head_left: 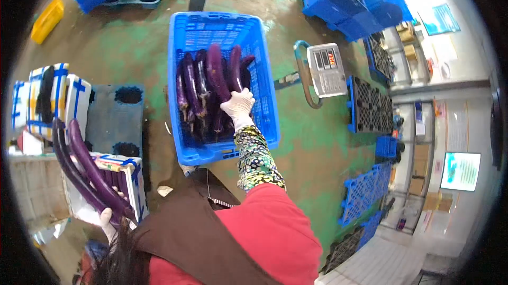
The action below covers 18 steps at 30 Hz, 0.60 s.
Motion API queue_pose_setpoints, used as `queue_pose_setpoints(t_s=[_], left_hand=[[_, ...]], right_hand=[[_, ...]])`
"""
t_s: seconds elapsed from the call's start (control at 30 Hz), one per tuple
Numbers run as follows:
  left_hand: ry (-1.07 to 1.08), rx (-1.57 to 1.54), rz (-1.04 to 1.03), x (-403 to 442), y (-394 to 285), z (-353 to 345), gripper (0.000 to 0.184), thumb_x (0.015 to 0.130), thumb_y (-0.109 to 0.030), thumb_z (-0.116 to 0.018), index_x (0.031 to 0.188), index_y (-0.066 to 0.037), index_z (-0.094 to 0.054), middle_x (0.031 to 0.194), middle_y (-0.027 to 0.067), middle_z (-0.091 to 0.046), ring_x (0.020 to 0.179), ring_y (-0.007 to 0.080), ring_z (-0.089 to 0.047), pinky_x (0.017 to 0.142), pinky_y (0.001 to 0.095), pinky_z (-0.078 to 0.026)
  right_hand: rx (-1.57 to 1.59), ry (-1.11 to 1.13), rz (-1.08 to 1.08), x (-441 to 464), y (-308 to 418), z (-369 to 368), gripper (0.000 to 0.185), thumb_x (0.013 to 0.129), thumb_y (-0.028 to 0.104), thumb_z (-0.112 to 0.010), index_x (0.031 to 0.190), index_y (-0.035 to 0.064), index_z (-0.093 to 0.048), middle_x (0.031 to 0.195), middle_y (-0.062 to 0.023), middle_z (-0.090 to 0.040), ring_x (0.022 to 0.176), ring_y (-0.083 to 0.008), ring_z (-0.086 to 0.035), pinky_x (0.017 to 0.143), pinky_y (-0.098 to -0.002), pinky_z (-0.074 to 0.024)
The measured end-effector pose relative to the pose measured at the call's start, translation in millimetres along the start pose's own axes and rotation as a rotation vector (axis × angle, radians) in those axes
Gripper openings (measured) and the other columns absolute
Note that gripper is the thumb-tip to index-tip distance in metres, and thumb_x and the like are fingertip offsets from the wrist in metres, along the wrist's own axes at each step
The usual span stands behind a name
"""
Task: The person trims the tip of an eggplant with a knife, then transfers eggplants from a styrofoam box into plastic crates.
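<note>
My right hand [239, 104], in a white glove, reaches into a blue crate [182, 150] and closes around the near end of a purple eggplant [235, 68]. Several more long eggplants [202, 76] lie lengthwise beside it, some with their stem ends towards me. At the lower left, my left hand [109, 222], also gloved, grips the lower ends of long dark eggplants [87, 163] that point up and away; my hair hides part of this hand. Under them stands a white foam box [138, 187] with blue tape and more eggplants inside.
A scale display [327, 70] with red digits stands right of the crate. Blue crates [344, 7] are stacked at the upper right, with black pallets [370, 106] and blue pallets [365, 192] along the right. A dark pallet [114, 118] and taped foam boxes [76, 100] lie left.
</note>
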<state>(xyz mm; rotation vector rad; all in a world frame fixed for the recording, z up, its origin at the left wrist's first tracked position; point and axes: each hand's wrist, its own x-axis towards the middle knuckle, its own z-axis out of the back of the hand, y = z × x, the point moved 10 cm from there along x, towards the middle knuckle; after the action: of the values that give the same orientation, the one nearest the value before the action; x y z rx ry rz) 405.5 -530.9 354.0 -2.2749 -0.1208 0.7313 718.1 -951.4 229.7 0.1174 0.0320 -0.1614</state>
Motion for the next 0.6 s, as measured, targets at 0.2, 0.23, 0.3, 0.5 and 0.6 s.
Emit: queue_pose_setpoints(t_s=[0.2, 0.23, 0.3, 0.5, 0.6], left_hand=[[0.254, -0.073, 0.114, 0, -3, -4, 0.091, 0.066, -0.031, -0.079, 0.138, 0.003, -0.035, 0.122, 0.0193, -0.054, 0.108, 0.0322, -0.060, 0.093, 0.0495, -0.051], [0.261, -0.134, 0.062, -11, -12, -24, 0.086, 0.068, -0.032, -0.075, 0.136, 0.004, -0.037, 0.120, 0.0191, -0.056, 0.106, 0.0310, -0.062, 0.091, 0.0497, -0.053], [0.210, -0.206, 0.039, -10, -13, -28, 0.082, 0.065, -0.030, -0.074, 0.132, 0.005, -0.042, 0.117, 0.0189, -0.057, 0.103, 0.0305, -0.063, 0.089, 0.0451, -0.055], [0.222, -0.244, 0.138, -20, 2, -19, 0.083, 0.061, -0.033, -0.074, 0.130, 0.004, -0.046, 0.115, 0.0175, -0.059, 0.100, 0.0298, -0.064, 0.089, 0.0417, -0.054], [0.223, -0.202, 0.134, -26, 3, -13, 0.085, 0.061, -0.034, -0.075, 0.131, 0.004, -0.046, 0.115, 0.0184, -0.060, 0.100, 0.0310, -0.065, 0.088, 0.0426, -0.055]], right_hand=[[0.357, -0.306, 0.448, -25, 64, 49, 0.034, 0.072, 0.023, -0.069, 0.102, 0.0070, -0.065, 0.109, -0.0189, -0.060, 0.095, -0.0376, -0.061, 0.083, -0.0465, -0.0515], [0.534, -0.174, 0.553, -32, 89, 45, 0.027, 0.075, 0.017, -0.070, 0.099, 0.0051, -0.066, 0.103, -0.0171, -0.063, 0.093, -0.0338, -0.063, 0.083, -0.0422, -0.0518], [0.818, 0.187, 0.562, -64, 152, 60, 0.022, 0.077, 0.011, -0.068, 0.097, 0.0018, -0.068, 0.090, -0.0129, -0.067, 0.086, -0.0268, -0.066, 0.079, -0.0343, -0.0519], [1.287, 1.271, 0.522, -238, 296, 49, 0.041, 0.089, 0.022, -0.064, 0.123, -0.0017, -0.061, 0.112, -0.0066, -0.067, 0.103, -0.0145, -0.062, 0.092, -0.0287, -0.0469], [1.699, 1.769, 0.304, -298, 335, 77, 0.053, 0.086, 0.022, -0.066, 0.131, 0.0013, -0.049, 0.114, -0.0084, -0.061, 0.106, -0.0177, -0.058, 0.090, -0.0327, -0.0480]])
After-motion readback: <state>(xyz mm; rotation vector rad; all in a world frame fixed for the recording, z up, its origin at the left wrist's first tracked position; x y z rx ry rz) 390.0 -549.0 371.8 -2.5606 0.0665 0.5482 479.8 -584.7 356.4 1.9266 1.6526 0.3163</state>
